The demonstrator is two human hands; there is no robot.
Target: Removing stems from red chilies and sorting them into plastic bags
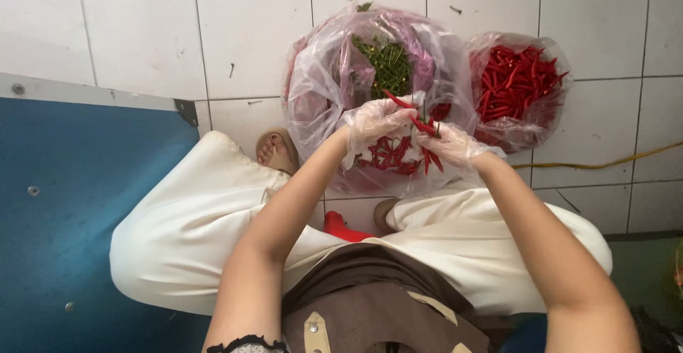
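Gloves on both hands; left hand (377, 122) and right hand (452, 145) pinching red chilies (420, 123) right over the open bag (320, 83), probably so the stems (390, 65) drop straight in.

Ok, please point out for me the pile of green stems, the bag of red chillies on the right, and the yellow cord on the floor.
pile of green stems (390, 65), head view, middle of the heap.
bag of red chillies (516, 83), head view, on the red chillies inside.
yellow cord (605, 163), head view, mid-length on the tiles.
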